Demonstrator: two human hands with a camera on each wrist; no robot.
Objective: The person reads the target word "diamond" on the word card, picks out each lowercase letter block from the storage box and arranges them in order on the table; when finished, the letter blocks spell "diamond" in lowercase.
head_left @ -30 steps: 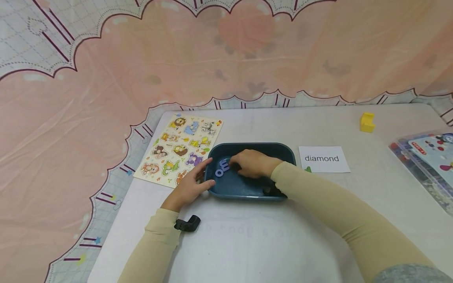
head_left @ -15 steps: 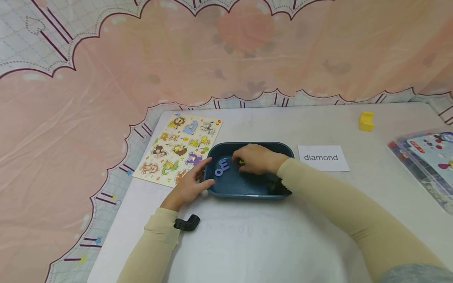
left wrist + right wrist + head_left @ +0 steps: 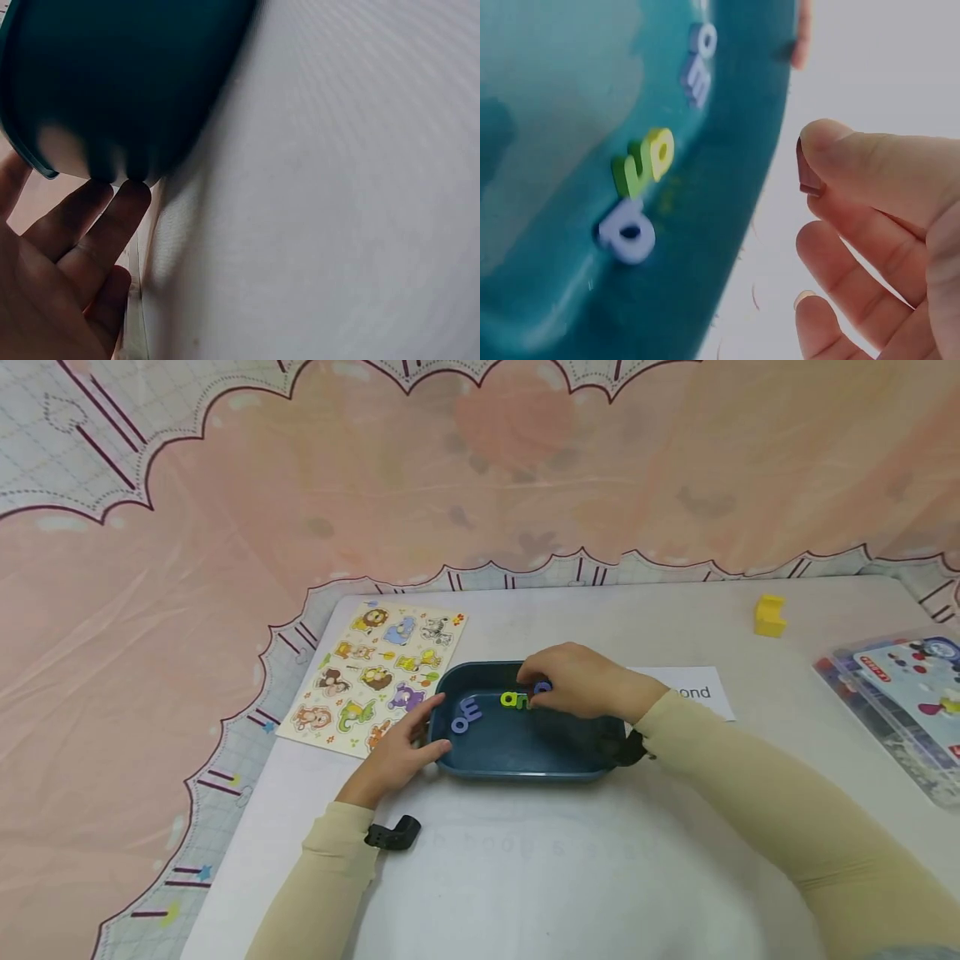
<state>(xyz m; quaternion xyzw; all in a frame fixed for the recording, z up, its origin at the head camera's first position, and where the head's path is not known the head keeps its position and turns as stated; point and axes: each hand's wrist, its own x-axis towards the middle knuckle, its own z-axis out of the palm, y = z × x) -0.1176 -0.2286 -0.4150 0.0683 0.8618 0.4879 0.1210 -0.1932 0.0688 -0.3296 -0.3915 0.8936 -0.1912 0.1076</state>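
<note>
- Biggest first: one white table (image 3: 480, 893); clock directions are from my seat, 12 straight away.
- One animal sticker sheet (image 3: 408, 635), roughly 10 o'clock from the tray, and one clear box (image 3: 900, 710) with a cartoon top out at 3.
- One blue tray (image 3: 517, 768), long axis running 9 to 3.
- Two hands. My left hand (image 3: 393, 760) is at the tray's 9 o'clock end, fingers and thumb spread apart, touching the outside. My right hand (image 3: 581, 681) is over the 1 to 2 o'clock side, thumb and a finger clamped on a small piece.
- One white word card (image 3: 708, 689) at 3, partly behind my right hand; one yellow block (image 3: 769, 617) around 2.
- Five letters in the tray. Two at the left end: purple o (image 3: 694, 45) and purple m (image 3: 696, 81), about 8 to 9 o'clock from my right fingers, nearer my left hand. Three by my right fingers: yellow a (image 3: 657, 166), green n (image 3: 630, 176), and a purple one (image 3: 615, 225), maybe a d. That trio lines up roughly 9 to 3; can't tell if they all touch.
- Smallest: one dark piece (image 3: 808, 174) in my right pinch, long side about 12 to 6 in the wrist view. Can't tell which letter, lol.
</note>
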